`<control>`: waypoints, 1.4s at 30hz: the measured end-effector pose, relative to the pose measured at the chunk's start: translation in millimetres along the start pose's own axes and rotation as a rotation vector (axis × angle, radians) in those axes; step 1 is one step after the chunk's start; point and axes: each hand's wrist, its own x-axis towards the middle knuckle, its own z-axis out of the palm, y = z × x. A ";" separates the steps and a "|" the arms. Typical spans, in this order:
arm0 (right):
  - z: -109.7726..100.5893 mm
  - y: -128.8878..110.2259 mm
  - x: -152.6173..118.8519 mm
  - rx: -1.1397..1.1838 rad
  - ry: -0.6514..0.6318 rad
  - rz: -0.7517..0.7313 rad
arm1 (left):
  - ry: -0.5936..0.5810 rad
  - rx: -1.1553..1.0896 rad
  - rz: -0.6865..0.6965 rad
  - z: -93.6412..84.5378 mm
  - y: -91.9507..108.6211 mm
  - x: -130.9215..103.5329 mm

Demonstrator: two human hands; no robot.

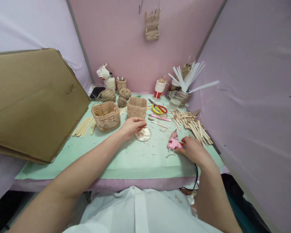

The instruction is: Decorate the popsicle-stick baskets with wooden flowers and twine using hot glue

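Note:
My left hand [134, 127] is over the edge of a small round white disc [144, 134] on the green tabletop, its fingers pressed together; anything between them is too small to make out. My right hand [190, 148] is closed round the handle end of a pink glue gun [174, 141], which lies with its nozzle toward the back. Just behind my left hand stands a square woven basket [137, 108]. To its left sits a second woven basket [106, 117] with thin wooden pieces inside.
Flat wooden sticks [194, 124] are piled at the right, more [82, 127] at the left. Scissors [160, 108] and a pink cutter [160, 117] lie behind the disc. Twine balls [107, 95], a cup [159, 89] and white sticks [184, 77] line the back. Cardboard [36, 103] stands left.

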 end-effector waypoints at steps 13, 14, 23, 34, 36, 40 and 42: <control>-14.0 -29.2 -2.5 0.741 0.118 -0.077 | -0.011 -0.113 -0.058 0.1 0.8 0.5; -12.2 -36.3 -2.8 0.877 0.111 -0.050 | -0.020 -0.122 -0.066 0.0 1.0 0.5; 10.5 -82.2 -1.7 1.220 0.086 0.045 | -0.068 -0.192 -0.106 -6.0 1.8 2.8; 16.0 -84.9 -4.0 1.141 0.138 -0.025 | -0.052 -0.217 -0.136 -5.5 4.4 1.0; 17.8 -84.8 -3.6 1.130 0.146 -0.024 | -0.053 -0.213 -0.138 -5.9 3.9 1.5; 19.8 -84.1 -3.1 1.112 0.162 -0.045 | -0.058 -0.211 -0.137 -6.4 2.7 2.4; 20.0 -83.9 -2.9 1.103 0.167 -0.051 | -0.059 -0.211 -0.136 -6.3 2.4 2.4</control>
